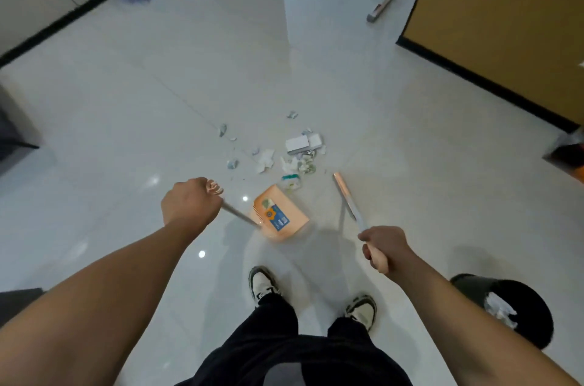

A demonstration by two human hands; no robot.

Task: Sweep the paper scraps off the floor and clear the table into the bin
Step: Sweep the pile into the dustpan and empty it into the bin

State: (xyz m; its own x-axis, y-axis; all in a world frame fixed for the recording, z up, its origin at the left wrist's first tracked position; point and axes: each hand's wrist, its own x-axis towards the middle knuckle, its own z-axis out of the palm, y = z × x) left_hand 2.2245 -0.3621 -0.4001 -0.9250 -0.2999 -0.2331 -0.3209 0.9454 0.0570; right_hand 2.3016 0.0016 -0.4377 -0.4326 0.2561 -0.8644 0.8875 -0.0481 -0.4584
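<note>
While curled tight: left fingers (212,189) round dustpan handle (238,214), right fingers (368,251) round broom handle (349,204).

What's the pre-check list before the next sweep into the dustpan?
1. Left hand grips dustpan handle: ok.
2. Right hand grips broom handle: ok.
3. Dustpan mouth faces the paper scraps: ok.
4. Dustpan lip flat on floor: cannot tell.
5. Broom head beyond the pile to pull it in: not ok, it sits beside the pile on its right.
6. Bin within reach at the right: ok, likely.
</note>
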